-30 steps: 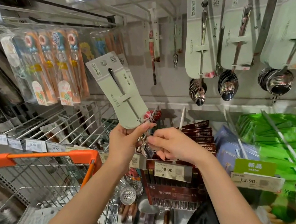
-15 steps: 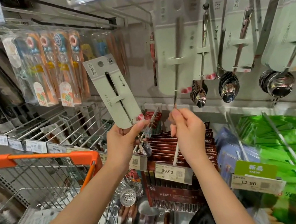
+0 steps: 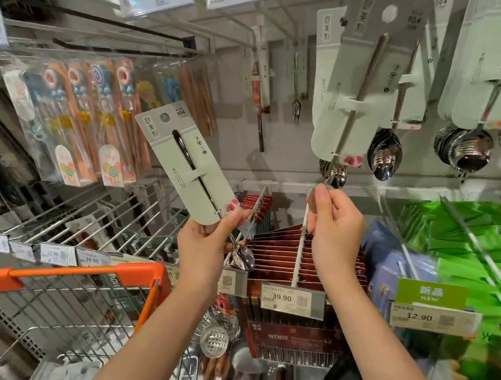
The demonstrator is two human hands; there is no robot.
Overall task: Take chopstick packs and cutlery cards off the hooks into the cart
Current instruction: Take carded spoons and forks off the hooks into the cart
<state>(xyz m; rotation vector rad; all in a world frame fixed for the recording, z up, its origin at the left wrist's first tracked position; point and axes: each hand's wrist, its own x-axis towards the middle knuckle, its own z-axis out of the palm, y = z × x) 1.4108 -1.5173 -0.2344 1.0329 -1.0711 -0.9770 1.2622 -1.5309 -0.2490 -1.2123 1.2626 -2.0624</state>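
Pale-green card is what the cutlery card (image 3: 188, 167) is made of; it is gripped at its lower edge by the left hand (image 3: 210, 245), off the hooks, at one o'clock from the orange-handled cart (image 3: 69, 274). A second spoon card (image 3: 354, 84) is pinched at its spoon bowl by the right hand (image 3: 335, 225). Neither is yet in the cart; many cards remain hanging. "304", "12.90" and "8.99" can be read.
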